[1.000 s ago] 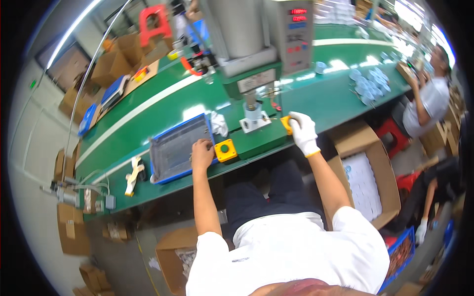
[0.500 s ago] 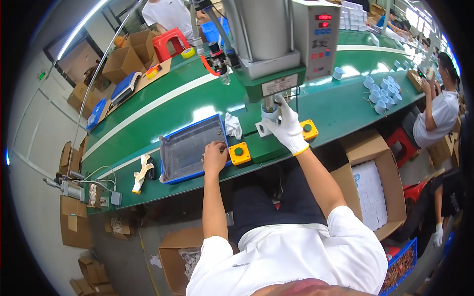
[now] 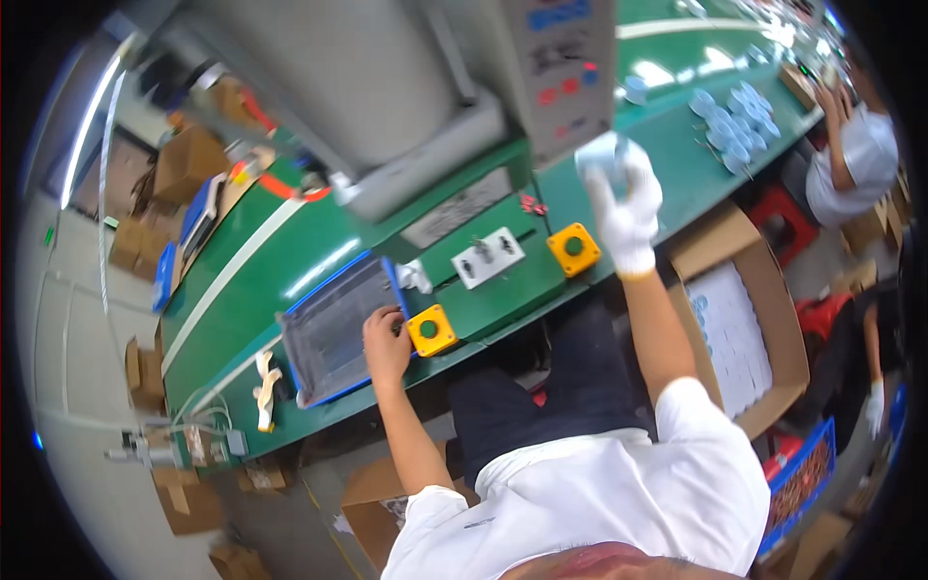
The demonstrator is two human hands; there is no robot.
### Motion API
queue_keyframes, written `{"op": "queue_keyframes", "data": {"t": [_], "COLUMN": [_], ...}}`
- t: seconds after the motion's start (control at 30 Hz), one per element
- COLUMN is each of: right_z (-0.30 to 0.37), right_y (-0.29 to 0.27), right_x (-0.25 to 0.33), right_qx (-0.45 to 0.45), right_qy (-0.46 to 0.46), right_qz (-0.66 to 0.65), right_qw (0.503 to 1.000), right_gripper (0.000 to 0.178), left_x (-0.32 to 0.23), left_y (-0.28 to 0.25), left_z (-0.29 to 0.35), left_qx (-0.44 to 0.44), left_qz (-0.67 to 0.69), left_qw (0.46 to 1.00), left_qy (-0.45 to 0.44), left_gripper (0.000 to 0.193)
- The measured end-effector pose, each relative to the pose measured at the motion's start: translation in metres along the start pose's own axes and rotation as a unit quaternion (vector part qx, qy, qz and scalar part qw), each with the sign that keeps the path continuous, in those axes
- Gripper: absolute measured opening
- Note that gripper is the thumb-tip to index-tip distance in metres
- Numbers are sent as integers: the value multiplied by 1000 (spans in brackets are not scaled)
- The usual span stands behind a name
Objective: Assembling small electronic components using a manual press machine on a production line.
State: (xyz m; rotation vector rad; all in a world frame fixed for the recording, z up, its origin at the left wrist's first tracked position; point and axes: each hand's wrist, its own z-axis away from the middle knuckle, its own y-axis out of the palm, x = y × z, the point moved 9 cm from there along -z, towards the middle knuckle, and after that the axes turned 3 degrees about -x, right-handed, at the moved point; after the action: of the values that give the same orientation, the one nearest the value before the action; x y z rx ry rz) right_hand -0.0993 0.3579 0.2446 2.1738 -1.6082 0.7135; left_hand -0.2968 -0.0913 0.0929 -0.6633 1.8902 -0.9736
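My right hand [image 3: 628,215], in a white knitted glove, is closed around a light blue cup [image 3: 601,155], raised right of the press [image 3: 416,126]. Under the press, a white fixture plate [image 3: 488,257] with a metal post lies on a green block. My bare left hand [image 3: 387,346] is at the right side of a blue-rimmed tray [image 3: 333,394], beside a yellow button box [image 3: 431,331]. Its fingers are curled; whatever they may hold is hidden. A second yellow button box [image 3: 574,249] sits below my right hand.
Several light blue cups [image 3: 735,133] cluster on the green table to the right. An open carton [image 3: 783,338] of white pieces stands at my right. A white cloth [image 3: 416,277] lies by the tray, an off-white glove [image 3: 266,391] left of it. A co-worker [image 3: 855,164] sits far right.
My right hand has drawn the cup from under the press and moved right, uncovering the plate. My left hand stays by the tray. The view has shifted, bringing the press closer.
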Motion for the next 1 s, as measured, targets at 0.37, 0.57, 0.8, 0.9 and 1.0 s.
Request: {"op": "queue_keyframes", "data": {"t": [0.37,0.57,0.8,0.9,1.0], "right_z": [-46,-117,-175,-165,-158], "right_y": [145,25,-209,-215,-212], "right_x": [-269,-242,-351,-372,-376], "right_qx": [390,302,291,296,283], "right_qy": [34,-38,133,136,110], "right_qz": [314,301,533,567,578], "right_qw": [865,903,783,757,757], "right_gripper": [42,38,63,70,79], "left_x": [-14,-8,-23,-16,-14], "left_y": [13,2,7,3,2], "left_z": [-7,2,-9,-6,-5], "left_qx": [34,26,11,0,-2], "left_qz": [10,-4,-1,-4,-11], "left_qw": [999,999,1000,1000,1000], "left_qy": [2,-18,-7,-14,1], "left_gripper": [21,21,21,21,17]}}
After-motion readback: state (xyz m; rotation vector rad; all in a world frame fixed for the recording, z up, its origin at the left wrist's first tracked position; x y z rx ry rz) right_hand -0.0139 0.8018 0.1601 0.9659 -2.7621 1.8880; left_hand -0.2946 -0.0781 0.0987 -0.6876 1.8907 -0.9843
